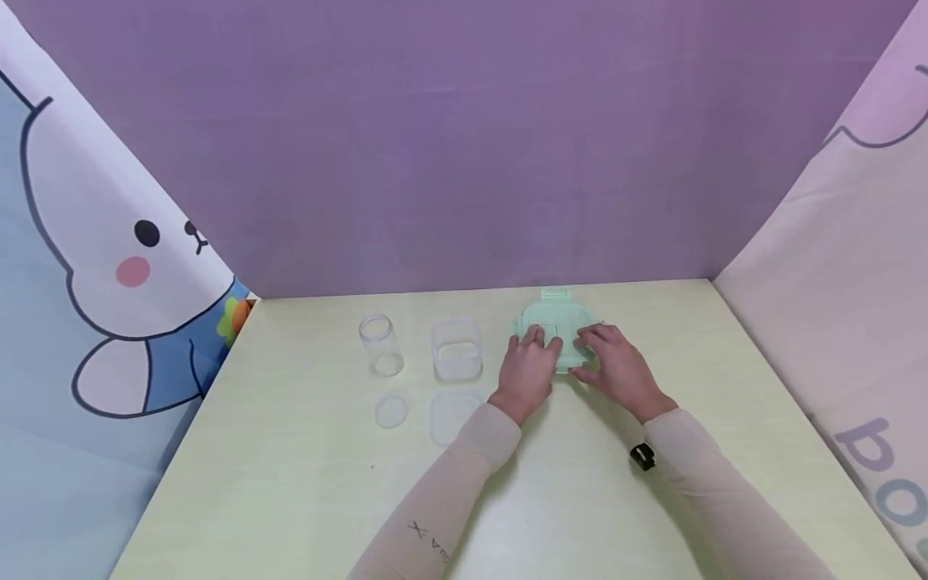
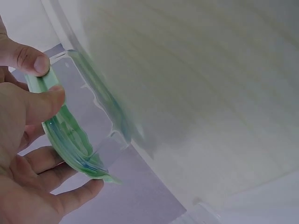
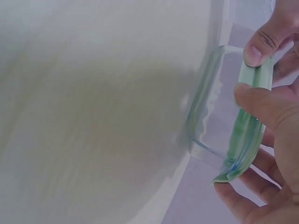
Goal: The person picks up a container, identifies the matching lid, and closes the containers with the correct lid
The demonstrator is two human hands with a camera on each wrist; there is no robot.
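Over on the left of the pale yellow table (image 1: 290, 483) stand things no hand is near: a clear round jar (image 1: 380, 345) with its round lid (image 1: 391, 412) lying flat in front of it, then a clear square container (image 1: 457, 348) with a clear square lid (image 1: 453, 416) before it. To the right of those, toward the back edge, sits the green-lidded container (image 1: 557, 322), and both hands are on it. The left hand (image 1: 529, 374) comes in from the near left; its fingers lie over the lid's top and its thumb curls onto the near-left edge, and its wrist view shows the thumb and forefinger pinching the green lid (image 2: 70, 144) at its rim above the clear wall. The right hand (image 1: 616, 366) comes in from the near right and mirrors it, its thumb and fingers clamped on the rim at that side, the green edge (image 3: 245, 140) caught between them in its own wrist view. The container lies straight ahead of the person, just beyond both palms, between the two hands, neither hand plainly nearer. It looks close to square with latch tabs, one standing out at the far side, so I cannot give it a long axis. From where I stand, any lifting or prying would work upward from these two opposite near corners.
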